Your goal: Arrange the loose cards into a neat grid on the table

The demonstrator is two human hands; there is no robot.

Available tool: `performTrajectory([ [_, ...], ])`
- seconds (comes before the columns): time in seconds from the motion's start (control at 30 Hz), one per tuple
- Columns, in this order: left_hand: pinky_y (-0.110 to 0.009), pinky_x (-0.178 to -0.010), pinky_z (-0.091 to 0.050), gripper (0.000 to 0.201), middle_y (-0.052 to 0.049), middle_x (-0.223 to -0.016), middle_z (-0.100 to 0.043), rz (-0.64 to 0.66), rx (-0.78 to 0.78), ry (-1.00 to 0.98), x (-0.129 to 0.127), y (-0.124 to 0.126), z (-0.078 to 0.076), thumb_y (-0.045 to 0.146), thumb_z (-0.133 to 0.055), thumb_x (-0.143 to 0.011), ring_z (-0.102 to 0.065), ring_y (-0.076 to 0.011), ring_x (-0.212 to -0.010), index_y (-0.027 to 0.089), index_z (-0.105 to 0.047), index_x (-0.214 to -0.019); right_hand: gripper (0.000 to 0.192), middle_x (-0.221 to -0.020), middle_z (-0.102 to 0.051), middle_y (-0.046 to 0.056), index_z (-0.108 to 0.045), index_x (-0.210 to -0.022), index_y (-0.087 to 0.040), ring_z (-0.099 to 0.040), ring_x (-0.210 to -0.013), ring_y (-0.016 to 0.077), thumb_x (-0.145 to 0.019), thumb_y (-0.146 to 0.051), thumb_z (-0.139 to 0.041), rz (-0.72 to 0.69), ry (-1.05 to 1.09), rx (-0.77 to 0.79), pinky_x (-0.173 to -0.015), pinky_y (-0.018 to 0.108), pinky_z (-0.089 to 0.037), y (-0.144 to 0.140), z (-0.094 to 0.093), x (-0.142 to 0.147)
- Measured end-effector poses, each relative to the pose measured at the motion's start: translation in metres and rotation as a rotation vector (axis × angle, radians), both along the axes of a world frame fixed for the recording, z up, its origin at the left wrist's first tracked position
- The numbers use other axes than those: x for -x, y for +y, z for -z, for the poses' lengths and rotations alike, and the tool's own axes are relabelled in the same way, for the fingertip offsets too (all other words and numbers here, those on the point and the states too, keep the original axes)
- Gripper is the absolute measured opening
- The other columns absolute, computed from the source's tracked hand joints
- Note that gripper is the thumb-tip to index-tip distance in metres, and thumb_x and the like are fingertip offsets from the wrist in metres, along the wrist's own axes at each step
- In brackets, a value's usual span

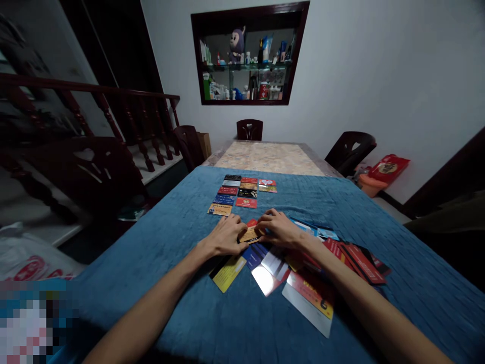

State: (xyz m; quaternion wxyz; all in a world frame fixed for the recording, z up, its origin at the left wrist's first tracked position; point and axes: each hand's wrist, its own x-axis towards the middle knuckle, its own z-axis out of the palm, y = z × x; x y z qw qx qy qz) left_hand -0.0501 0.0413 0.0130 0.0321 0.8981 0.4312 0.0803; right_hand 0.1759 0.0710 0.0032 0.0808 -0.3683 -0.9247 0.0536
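Between my two hands lies a gold card (250,235) with dark print. My left hand (225,235) grips its left end with bent fingers. At the other end, the fingers of my right hand (279,227) close on the same card and hide its corner. Beneath and around it spreads a loose pile with a yellow card (229,273), a dark blue card (254,256) and a red and yellow card (311,293). Several red cards (361,262) and a light blue card (328,233) lie partly behind my right forearm. Farther off, cards such as a black one (247,193) stand flat in columns.
A blue cloth (170,222) covers the near part of the table, with the bare marble-patterned top (269,154) beyond. Dark wooden chairs (350,149) surround it. A railing (87,88) runs along the left. White plastic bags (34,255) sit at the lower left.
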Motion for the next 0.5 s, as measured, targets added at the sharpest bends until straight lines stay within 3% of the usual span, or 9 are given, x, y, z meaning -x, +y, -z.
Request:
performTrajectory([
  [0.37, -0.033, -0.083, -0.043, 0.013, -0.006, -0.089, -0.062, 0.117, -0.057, -0.042, 0.0048, 0.0043, 0.0024, 0.029, -0.065, -0.077, -0.057, -0.0211, -0.089, 0.017, -0.067, -0.075, 0.026, -0.115, -0.068, 0.006, -0.071, -0.102, -0.024, -0.047, -0.113, 0.0282, -0.077, -0.032, -0.073, -0.05, 0.033, 0.02, -0.088, 0.04, -0.037, -0.004, -0.008, 0.0018],
  [0.5, -0.03, -0.076, -0.043, 0.013, -0.005, -0.082, -0.065, 0.164, -0.068, -0.122, 0.0078, 0.007, 0.0022, 0.024, -0.061, -0.08, -0.058, -0.0187, -0.081, 0.016, -0.071, -0.077, 0.019, -0.106, -0.071, 0.007, -0.071, -0.101, -0.023, -0.049, -0.111, 0.0274, -0.083, -0.027, -0.066, -0.08, 0.087, -0.002, -0.087, 0.04, -0.037, -0.0011, -0.0044, 0.0004],
])
